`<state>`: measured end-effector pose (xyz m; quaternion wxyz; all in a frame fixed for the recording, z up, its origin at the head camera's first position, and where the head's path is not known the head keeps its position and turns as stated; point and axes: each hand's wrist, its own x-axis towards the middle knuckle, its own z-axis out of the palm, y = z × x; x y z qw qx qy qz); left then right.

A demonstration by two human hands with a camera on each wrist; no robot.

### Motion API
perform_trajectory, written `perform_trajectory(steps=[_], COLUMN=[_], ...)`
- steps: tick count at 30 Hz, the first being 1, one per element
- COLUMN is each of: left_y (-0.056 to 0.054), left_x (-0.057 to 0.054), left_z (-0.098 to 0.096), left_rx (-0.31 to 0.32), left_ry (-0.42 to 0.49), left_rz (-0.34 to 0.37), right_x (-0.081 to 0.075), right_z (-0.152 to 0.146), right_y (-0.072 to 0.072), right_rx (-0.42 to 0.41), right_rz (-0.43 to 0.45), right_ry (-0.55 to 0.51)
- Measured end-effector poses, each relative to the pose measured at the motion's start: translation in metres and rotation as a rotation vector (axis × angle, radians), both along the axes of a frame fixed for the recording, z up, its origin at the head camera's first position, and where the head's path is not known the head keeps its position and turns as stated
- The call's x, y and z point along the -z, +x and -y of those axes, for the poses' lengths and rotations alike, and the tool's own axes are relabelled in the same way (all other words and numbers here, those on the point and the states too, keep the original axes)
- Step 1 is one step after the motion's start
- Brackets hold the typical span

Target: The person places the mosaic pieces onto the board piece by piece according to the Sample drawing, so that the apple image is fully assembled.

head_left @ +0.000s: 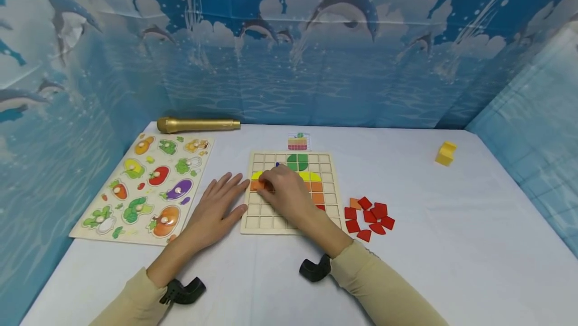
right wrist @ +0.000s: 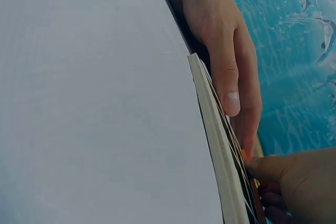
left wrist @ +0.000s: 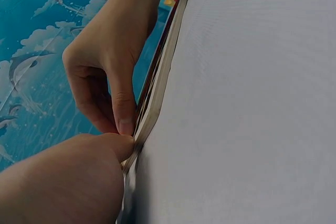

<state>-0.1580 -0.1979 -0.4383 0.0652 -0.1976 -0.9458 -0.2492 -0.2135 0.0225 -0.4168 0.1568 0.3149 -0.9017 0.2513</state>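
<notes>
A square wooden grid board lies on the table, with green, yellow, orange and red pieces in its cells. My right hand reaches over it from the right, fingers curled, and pinches an orange square tile at the left side of the grid. That hand hides the middle of the board. In the right wrist view, a bit of orange tile shows by the thumb tip. My left hand rests with its fingers extended at the board's left edge. A small picture card lies just behind the board.
Several loose red tiles and an orange one lie right of the board. A vegetable puzzle board fills the left side, with a gold microphone behind it. A yellow block stands at the far right.
</notes>
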Motion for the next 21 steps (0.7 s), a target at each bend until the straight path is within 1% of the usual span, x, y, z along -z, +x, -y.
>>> perform_trajectory(steps=[2,4,8,12,18,21], left_y=[0.0,0.0,-0.001,-0.001,-0.002,-0.002], left_x=[0.0,0.0,0.0,0.0,-0.001,-0.001], left_z=[0.0,0.0,-0.001,-0.001,-0.001,-0.001], left_rx=[0.001,0.001,0.002,0.002,-0.002,-0.004], left_ry=[0.001,0.0,-0.006,-0.013,-0.015,-0.018], left_rz=[0.001,0.002,0.008,0.014,0.023,0.022], right_x=[0.001,0.003,0.003,0.002,0.0,-0.002], right_z=[0.0,-0.002,-0.006,-0.009,-0.01,-0.009], right_y=[0.001,0.001,0.0,-0.002,-0.003,-0.001], right_rx=[-0.003,-0.024,-0.095,-0.155,-0.216,-0.234], right_rz=[0.002,0.012,0.039,0.054,0.061,0.063], right_ry=[-0.021,-0.045,-0.074,-0.065,-0.042,-0.007])
